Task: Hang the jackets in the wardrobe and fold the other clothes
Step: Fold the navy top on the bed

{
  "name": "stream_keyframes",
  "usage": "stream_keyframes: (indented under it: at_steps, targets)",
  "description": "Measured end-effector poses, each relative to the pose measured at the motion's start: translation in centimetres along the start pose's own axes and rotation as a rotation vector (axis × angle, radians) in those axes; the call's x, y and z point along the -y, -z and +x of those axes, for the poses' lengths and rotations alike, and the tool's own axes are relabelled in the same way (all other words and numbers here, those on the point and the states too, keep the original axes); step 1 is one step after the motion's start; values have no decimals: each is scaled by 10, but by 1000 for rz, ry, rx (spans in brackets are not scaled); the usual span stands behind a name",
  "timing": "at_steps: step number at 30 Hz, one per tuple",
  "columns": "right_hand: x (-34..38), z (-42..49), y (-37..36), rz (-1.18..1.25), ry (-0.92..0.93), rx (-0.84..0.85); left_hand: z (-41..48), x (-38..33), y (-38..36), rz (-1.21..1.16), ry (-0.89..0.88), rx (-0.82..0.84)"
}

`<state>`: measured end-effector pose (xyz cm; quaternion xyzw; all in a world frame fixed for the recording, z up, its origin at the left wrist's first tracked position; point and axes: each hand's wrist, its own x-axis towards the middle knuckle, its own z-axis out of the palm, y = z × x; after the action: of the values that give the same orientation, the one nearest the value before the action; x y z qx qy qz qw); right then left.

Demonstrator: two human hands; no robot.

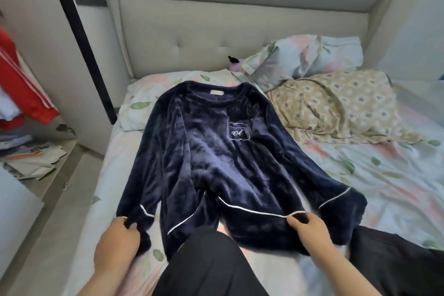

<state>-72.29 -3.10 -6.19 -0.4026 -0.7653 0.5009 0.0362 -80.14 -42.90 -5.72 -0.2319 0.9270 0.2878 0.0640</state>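
1. A navy fleece top (216,156) lies spread face up on the bed (384,187), collar toward the headboard (192,31), hem toward the person.
2. The top has white piping along the hem and cuffs, and a chest pocket (238,130) with a white embroidered letter; the pocket looks flat, and whether anything is in it cannot be told.
3. The left hand (119,240) has its grip clamped on the cuff of the sleeve at the near left edge of the bed, fingers curled around the fabric.
4. The right hand (310,230) pinches the hem of the top at the piping, thumb and fingers closed on the cloth.
5. The other sleeve stretches out to the right, its cuff lying flat on the sheet near the person's dark-trousered leg (396,259).
6. Another trousered leg (209,267) sits between the two hands, just below the hem.
7. A floral pillow (305,57) leans against the headboard; a beige patterned pillow (336,108) lies in front of it, beside the top's shoulder.
8. At the left edge is an open wardrobe (60,55); a red jacket with white stripes (21,84) hangs inside it.
9. Below the jacket, papers and flat items (31,158) are piled up.
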Motion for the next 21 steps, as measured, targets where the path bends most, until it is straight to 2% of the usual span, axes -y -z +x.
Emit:
stream_keyframes:
  at_steps: [2,4,6,8,9,11,13,14,15,17,21]
  targets:
    - [7,3,11,77,8,25,21,0,30,-237,60,-73]
    - [12,11,24,158,-3,21,41,1,63,-334,76,-166]
    - [13,17,30,215,-52,51,47,-1,79,-149,19,-276]
    - [9,19,27,219,-89,101,32,-6,74,113,-161,-416]
    - [7,19,23,221,-112,118,22,-8,61,171,-281,-408]
    - [2,15,13,252,-183,124,0,-17,31,12,-308,-66]
    - [0,8,6,286,-258,92,-10,-21,-4,-145,-155,375]
    - [0,6,4,292,-267,82,-12,-22,-19,-189,-111,508]
    - [0,4,2,287,-253,85,-12,-22,-32,-247,-98,542]
    - [0,1,3,275,-195,103,-11,-22,-51,-411,-32,422]
    - [1,7,15,278,-104,147,4,-22,-37,-967,200,278]
